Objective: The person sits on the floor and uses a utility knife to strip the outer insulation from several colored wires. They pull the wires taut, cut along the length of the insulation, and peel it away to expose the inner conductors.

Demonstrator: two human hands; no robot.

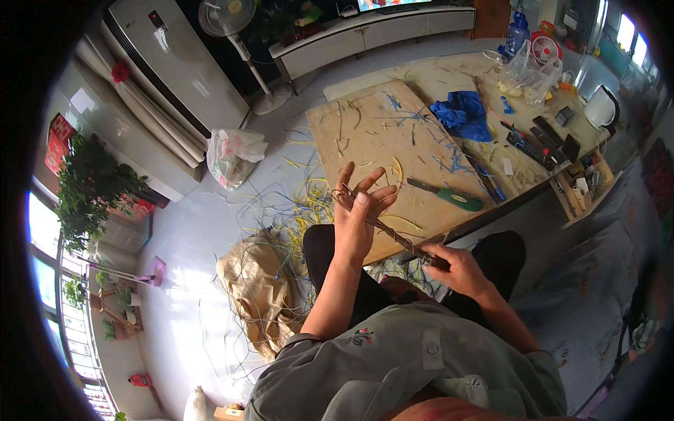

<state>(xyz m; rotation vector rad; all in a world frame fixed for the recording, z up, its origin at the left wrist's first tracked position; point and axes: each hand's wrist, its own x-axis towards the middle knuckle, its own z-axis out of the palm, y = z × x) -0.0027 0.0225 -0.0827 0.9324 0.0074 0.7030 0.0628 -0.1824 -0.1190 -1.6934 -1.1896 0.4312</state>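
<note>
A thin bundle of brown wire (392, 231) runs slantwise between my hands, above my lap and the near edge of a wooden board (363, 142). My left hand (358, 218) holds its upper end, thumb across the strands and the other fingers spread. Loops of the wire stick out at that hand's outer side. Around the lower end, my right hand (458, 268) is closed, and its fingers partly hide the strands. On the board, just beyond the bundle, lies a green-handled folding saw (447, 196) with its blade out.
Blue and yellow wire scraps (453, 158) litter the board. A blue cloth (463, 116), remote controls (529, 150) and an electric kettle (600, 108) are on the marble-look table (521, 179). Left of my legs, tangled wires (310, 205) and a tan sack (258, 289) lie on the floor.
</note>
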